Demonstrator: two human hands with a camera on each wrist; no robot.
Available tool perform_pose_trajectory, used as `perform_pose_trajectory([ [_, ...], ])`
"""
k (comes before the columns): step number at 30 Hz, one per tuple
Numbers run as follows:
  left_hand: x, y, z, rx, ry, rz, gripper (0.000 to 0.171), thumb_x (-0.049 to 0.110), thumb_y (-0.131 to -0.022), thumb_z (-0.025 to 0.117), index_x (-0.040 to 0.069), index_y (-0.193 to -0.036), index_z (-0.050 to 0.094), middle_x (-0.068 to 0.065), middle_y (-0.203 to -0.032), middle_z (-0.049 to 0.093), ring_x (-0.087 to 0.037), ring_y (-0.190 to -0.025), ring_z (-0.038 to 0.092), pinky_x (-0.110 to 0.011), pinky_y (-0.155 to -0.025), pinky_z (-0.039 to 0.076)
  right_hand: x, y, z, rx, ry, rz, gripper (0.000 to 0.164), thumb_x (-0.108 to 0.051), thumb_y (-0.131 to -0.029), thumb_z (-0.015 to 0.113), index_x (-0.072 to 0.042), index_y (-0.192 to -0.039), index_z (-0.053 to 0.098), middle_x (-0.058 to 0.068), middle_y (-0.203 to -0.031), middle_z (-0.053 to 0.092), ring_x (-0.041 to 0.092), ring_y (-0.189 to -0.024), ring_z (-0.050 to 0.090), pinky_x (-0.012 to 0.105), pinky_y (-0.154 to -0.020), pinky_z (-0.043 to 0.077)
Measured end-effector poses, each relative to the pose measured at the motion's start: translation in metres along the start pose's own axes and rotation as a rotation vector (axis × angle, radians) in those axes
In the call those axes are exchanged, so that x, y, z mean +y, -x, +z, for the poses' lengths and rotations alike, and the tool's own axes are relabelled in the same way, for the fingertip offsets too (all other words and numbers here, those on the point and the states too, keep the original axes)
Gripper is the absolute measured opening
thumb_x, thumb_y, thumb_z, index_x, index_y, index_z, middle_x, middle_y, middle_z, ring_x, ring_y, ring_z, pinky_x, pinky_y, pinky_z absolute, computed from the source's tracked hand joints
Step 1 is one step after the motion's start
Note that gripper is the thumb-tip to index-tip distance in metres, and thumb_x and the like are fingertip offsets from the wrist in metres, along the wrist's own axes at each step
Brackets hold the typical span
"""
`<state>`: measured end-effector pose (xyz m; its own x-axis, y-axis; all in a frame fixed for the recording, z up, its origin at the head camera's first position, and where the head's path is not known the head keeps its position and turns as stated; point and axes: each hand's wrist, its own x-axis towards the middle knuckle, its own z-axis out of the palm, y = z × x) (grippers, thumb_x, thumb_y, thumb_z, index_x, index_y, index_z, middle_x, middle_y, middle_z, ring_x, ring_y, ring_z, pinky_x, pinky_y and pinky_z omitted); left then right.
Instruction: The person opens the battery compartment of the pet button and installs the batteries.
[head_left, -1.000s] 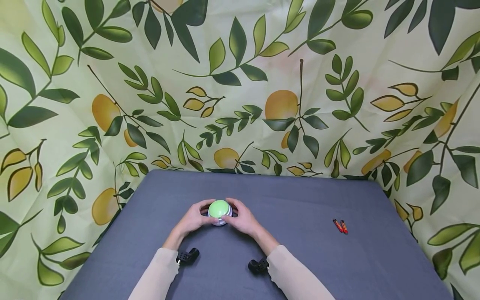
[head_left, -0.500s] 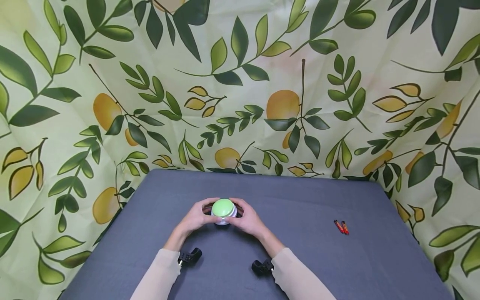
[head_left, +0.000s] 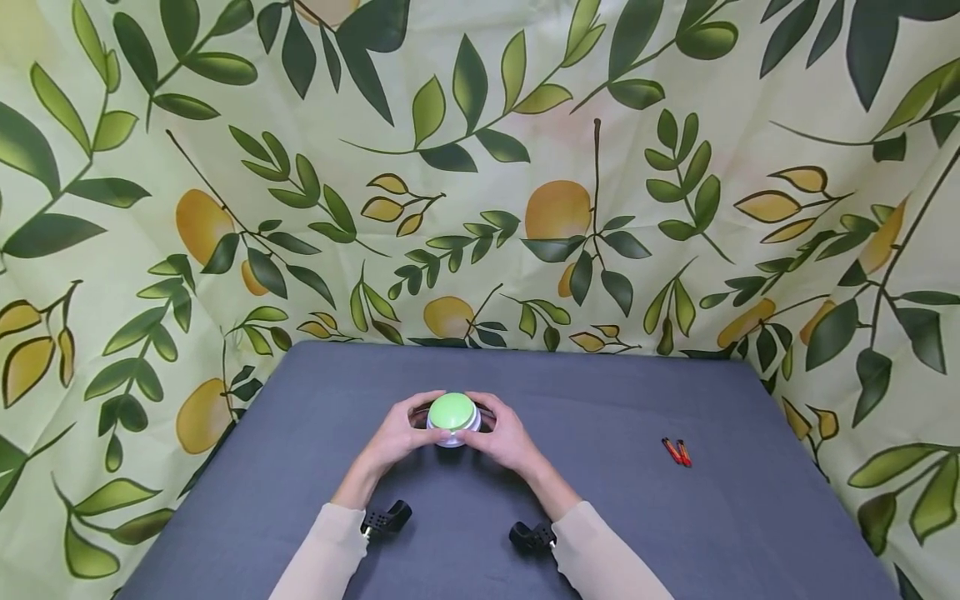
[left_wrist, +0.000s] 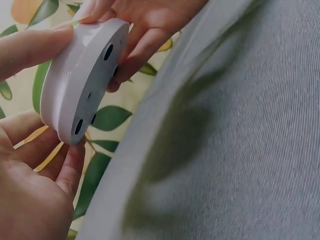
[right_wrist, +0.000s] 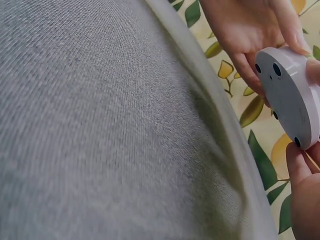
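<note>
A round push button [head_left: 452, 411] with a green dome and a white base is held between both hands, above the table. My left hand [head_left: 396, 435] grips its left side, thumb along the front and fingers behind. On the opposite side my right hand [head_left: 507, 435] grips it likewise, its thumb near the left one. The left wrist view shows the white base [left_wrist: 82, 82] tilted, with dark oval pads on its flat underside. That same underside [right_wrist: 285, 95] shows in the right wrist view. Parts of the fingers are hidden behind the button.
Two small red sticks [head_left: 677, 452], which look like batteries, lie on the right part of the table. A grey-blue cloth [head_left: 600, 517] covers the table. Leaf-and-fruit patterned fabric [head_left: 487, 192] hangs behind and at the sides. Black wrist devices sit at both cuffs.
Both hands have carried the button slightly to the right and a little farther away. The right thumb has slid down from the dome's front edge to the base. The red sticks stay put.
</note>
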<state>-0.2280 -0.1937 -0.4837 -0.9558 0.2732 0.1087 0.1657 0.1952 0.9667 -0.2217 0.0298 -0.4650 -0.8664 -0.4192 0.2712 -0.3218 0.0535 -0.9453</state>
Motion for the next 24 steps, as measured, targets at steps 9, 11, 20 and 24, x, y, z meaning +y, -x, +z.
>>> perform_pose_trajectory([
  [9, 0.01, 0.001, 0.008, -0.008, 0.005, 0.042, 0.067, 0.008, -0.082, 0.084, 0.0, -0.142, 0.055, -0.018, -0.14, 0.057, -0.031, -0.124, 0.056, -0.043, -0.107, 0.043, 0.028, -0.001, -0.007, 0.052, 0.013, 0.004, 0.061, -0.001, -0.083, 0.082, 0.005, -0.138, 0.056, 0.021, -0.139, 0.054, 0.035, -0.13, 0.052, 0.043, -0.11, 0.042],
  [11, 0.013, 0.002, 0.009, -0.009, -0.009, 0.062, 0.067, 0.009, -0.082, 0.084, 0.0, -0.142, 0.056, -0.017, -0.139, 0.058, -0.031, -0.123, 0.056, -0.047, -0.107, 0.042, 0.027, 0.001, -0.01, 0.053, 0.006, -0.012, 0.06, -0.003, -0.083, 0.083, 0.003, -0.137, 0.057, 0.019, -0.138, 0.055, 0.033, -0.129, 0.052, 0.04, -0.109, 0.043],
  [20, 0.028, 0.003, 0.017, 0.001, -0.068, 0.165, 0.063, 0.009, -0.082, 0.084, 0.001, -0.14, 0.059, -0.013, -0.134, 0.062, -0.031, -0.12, 0.057, -0.032, -0.102, 0.045, 0.008, 0.01, -0.022, 0.049, 0.025, -0.022, 0.062, -0.002, -0.083, 0.082, 0.003, -0.139, 0.056, 0.018, -0.139, 0.055, 0.033, -0.131, 0.051, 0.043, -0.112, 0.04],
  [24, 0.033, 0.004, 0.022, -0.001, -0.069, 0.2, 0.063, 0.009, -0.082, 0.085, 0.003, -0.139, 0.06, -0.01, -0.134, 0.063, -0.028, -0.119, 0.058, -0.028, -0.101, 0.045, 0.0, 0.016, -0.028, 0.049, 0.055, -0.053, 0.062, -0.001, -0.083, 0.082, 0.005, -0.139, 0.055, 0.019, -0.138, 0.056, 0.034, -0.129, 0.052, 0.045, -0.11, 0.041],
])
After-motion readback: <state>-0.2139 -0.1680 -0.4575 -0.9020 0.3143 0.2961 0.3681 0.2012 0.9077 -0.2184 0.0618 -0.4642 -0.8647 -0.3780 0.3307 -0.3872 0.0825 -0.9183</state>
